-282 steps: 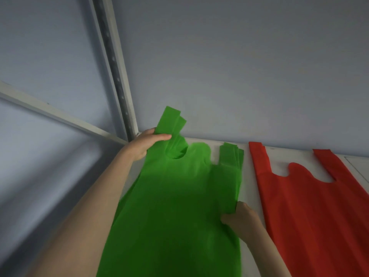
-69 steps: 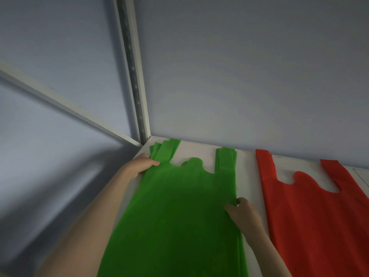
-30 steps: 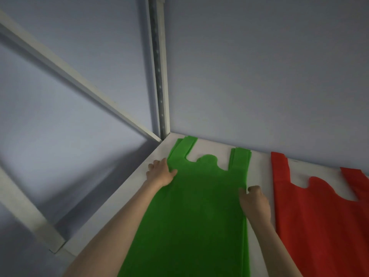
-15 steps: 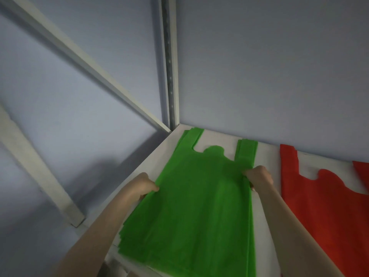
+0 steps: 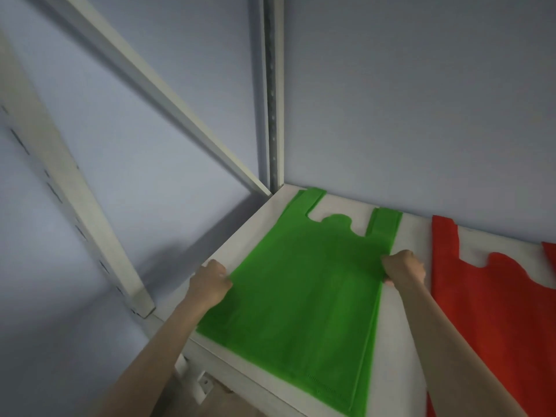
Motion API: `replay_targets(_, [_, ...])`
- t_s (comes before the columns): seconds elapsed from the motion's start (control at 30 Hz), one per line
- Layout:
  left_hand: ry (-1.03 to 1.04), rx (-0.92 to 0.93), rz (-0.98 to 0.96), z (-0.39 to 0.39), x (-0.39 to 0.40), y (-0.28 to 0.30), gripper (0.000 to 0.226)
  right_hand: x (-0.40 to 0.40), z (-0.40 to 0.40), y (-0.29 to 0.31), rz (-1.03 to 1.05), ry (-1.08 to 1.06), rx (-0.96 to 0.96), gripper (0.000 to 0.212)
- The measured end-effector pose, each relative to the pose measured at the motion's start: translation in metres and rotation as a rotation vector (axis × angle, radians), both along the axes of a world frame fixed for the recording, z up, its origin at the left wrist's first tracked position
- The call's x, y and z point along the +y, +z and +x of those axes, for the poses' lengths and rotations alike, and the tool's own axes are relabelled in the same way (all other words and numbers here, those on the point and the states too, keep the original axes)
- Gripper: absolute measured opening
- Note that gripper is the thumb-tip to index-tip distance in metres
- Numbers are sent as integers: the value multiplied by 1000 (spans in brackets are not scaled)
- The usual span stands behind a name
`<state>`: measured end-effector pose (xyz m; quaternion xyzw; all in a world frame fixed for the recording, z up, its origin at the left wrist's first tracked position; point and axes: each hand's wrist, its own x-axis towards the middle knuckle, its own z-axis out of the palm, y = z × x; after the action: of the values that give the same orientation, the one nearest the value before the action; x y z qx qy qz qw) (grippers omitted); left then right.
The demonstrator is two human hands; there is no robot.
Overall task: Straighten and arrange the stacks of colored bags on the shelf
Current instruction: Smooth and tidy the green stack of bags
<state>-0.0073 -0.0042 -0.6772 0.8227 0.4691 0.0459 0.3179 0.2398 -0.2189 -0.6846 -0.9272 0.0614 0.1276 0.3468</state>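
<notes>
A stack of green bags (image 5: 304, 293) lies flat on the white shelf (image 5: 403, 341), handles toward the back wall. My left hand (image 5: 209, 282) grips the stack's left edge with curled fingers. My right hand (image 5: 404, 267) grips its right edge, just below the right handle. A stack of red bags (image 5: 493, 314) lies to the right, a strip of bare shelf between the two stacks; its right part is cut off by the frame.
The shelf's back wall (image 5: 421, 115) stands just behind the bag handles. A metal upright (image 5: 273, 94) rises at the back left corner and a slotted front post (image 5: 60, 182) stands at the left. The shelf's front edge (image 5: 240, 383) runs below the green stack.
Both hands slid from the handle area to the stack's side edges and closed on them. The green handles now lie flat and aligned. The camera pulled back, showing the shelf's front edge.
</notes>
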Motion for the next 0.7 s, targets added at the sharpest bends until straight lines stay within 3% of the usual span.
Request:
replay_targets(0.17, [11, -129, -126, -13, -10, 3, 42, -2, -11, 5, 33, 32, -23, 20])
replay_targets(0.27, [-16, -135, -102, -18, -13, 5, 39, -8, -17, 5, 102, 72, -14, 15])
replay_targets(0.33, [-43, -129, -33, -20, -15, 5, 29, -12, -26, 7, 87, 123, -18, 26])
replay_targets(0.43, [-97, -60, 145, -21, -23, 1, 17, -17, -46, 11, 44, 254, -54, 47])
replay_targets(0.57, [-188, 132, 286, -23, -38, 2, 36, -16, -71, 14, -134, 448, -93, 49])
replay_targets(0.7, [-281, 283, 263, -32, -54, 25, 57, -27, -93, 45, -198, 579, -22, 47])
